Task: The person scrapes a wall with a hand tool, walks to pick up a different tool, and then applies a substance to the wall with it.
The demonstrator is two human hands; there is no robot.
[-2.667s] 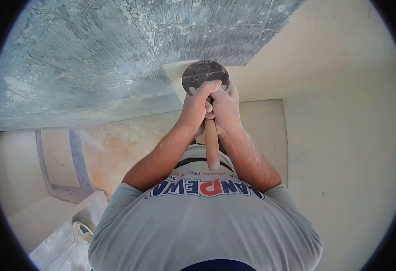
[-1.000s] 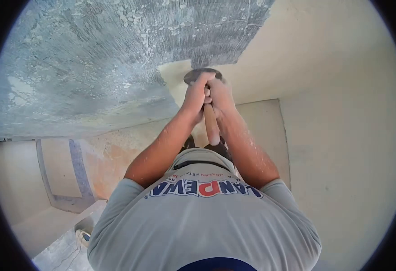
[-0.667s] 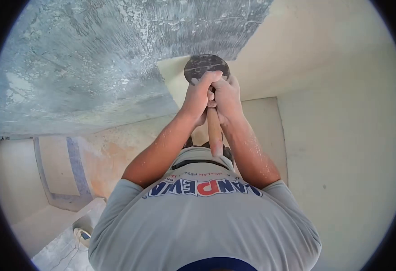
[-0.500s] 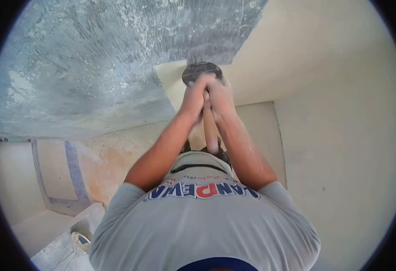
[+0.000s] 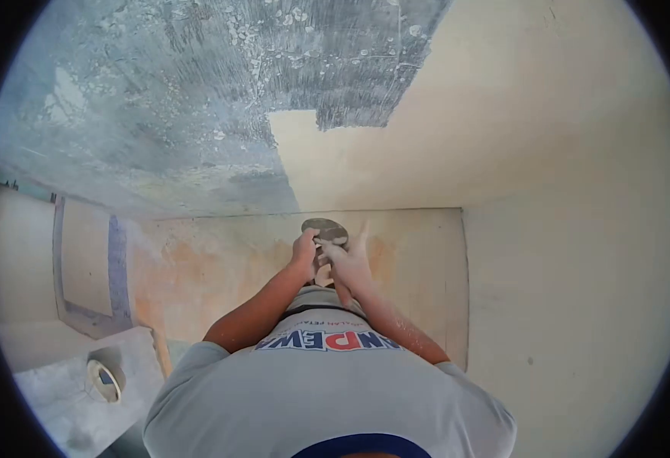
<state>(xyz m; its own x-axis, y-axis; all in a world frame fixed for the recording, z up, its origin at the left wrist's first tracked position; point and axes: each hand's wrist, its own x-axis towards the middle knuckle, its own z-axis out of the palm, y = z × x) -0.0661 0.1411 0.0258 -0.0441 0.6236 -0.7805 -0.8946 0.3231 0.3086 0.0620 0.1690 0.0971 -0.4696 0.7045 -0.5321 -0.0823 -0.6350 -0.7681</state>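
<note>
A tool with a dark, pale-smeared round head (image 5: 325, 228) is in front of the waist. My left hand (image 5: 303, 250) grips it at the left, its fingers curled just below the disc's edge. On the right, my dusty right hand (image 5: 350, 266) is closed on the tool beneath the head, with one digit sticking up. The handle is mostly hidden by my hands. Beyond them, an uneven edge separates a grey, mottled surface (image 5: 197, 99) from a smooth cream area (image 5: 503, 99).
A beige wall (image 5: 564, 290) is at the right. An orange-stained surface (image 5: 197, 282) lies behind my arms. At lower left, a pale board or ledge (image 5: 52, 389) bears an oval object (image 5: 104, 381). A framed panel (image 5: 87, 256) is at the left.
Both hands and the tool have come down from the grey and cream surface to near the waist. My right hand's grip has shifted, with one digit now raised.
</note>
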